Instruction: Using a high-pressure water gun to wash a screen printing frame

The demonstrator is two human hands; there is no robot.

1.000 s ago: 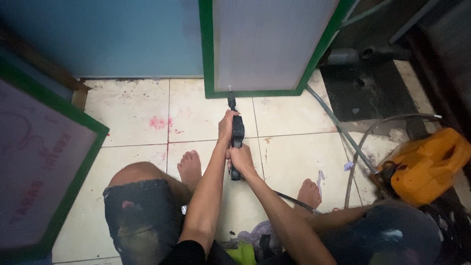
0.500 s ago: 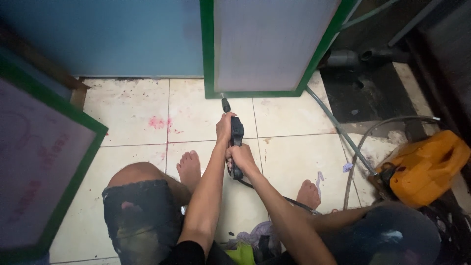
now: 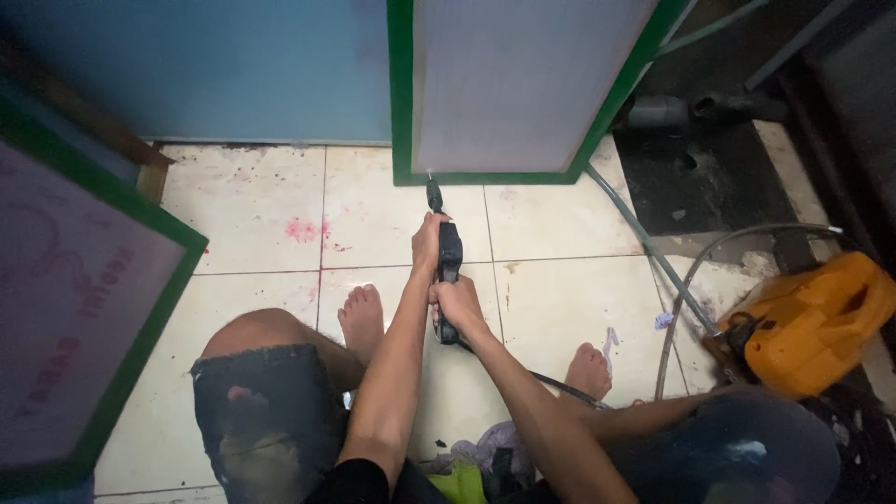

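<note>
I crouch over a tiled floor and grip a black spray gun (image 3: 448, 257) with both hands. My left hand (image 3: 427, 245) wraps the front of the gun, close behind the nozzle. My right hand (image 3: 455, 303) grips its handle, from which a dark hose (image 3: 551, 381) trails back past my right foot. The nozzle tip points at the lower edge of a green-framed mesh screen (image 3: 523, 84) that leans upright in front of me.
A second green-framed screen (image 3: 75, 289) leans at the left. An orange pressure washer (image 3: 812, 317) sits at the right with grey hoses running from it. My bare feet rest on stained white tiles (image 3: 280, 215). A blue wall stands behind.
The gun's nozzle has swung slightly left along the screen's lower edge. My hands keep the same grip.
</note>
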